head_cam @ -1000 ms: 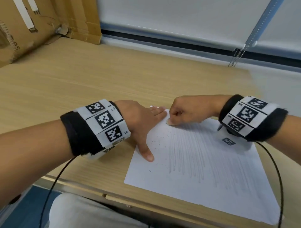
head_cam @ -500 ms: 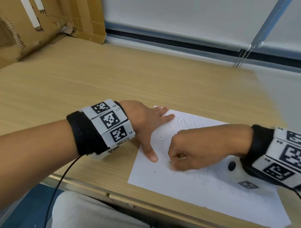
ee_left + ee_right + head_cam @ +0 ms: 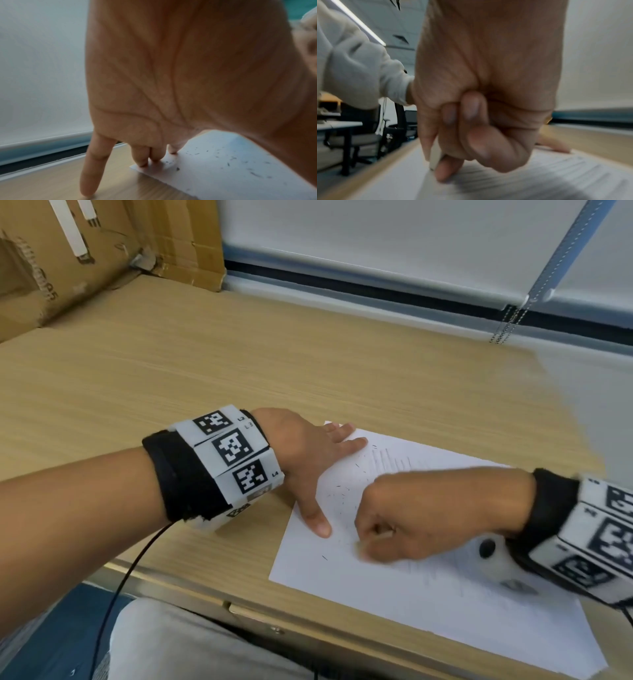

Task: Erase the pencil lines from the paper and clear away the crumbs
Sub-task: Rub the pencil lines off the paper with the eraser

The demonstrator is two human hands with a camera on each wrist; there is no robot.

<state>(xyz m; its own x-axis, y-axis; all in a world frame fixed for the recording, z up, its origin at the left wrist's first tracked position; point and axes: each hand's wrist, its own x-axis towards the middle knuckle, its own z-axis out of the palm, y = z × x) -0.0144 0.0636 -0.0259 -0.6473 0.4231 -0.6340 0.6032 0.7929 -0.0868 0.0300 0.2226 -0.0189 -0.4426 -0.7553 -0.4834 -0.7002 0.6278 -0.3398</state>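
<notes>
R hand [image 3: 404, 518] grip pinches eraser [image 3: 435, 157] upright on paper [image 3: 376, 594]; L hand [image 3: 301, 453] flat.

The paper [image 3: 394, 594] lies on the desk [image 3: 239, 378] at its near edge, right of centre; the left hand [image 3: 308, 453] rests flat on the paper's far left corner, its little finger on the desk; the right hand [image 3: 421, 515] sits just right of it, pressing an eraser [image 3: 435, 158] to the sheet; crumbs [image 3: 342, 494] lie between the hands; pencil lines [image 3: 394, 462] run behind the right hand; a cardboard box [image 3: 85, 251] stands at the far left.
</notes>
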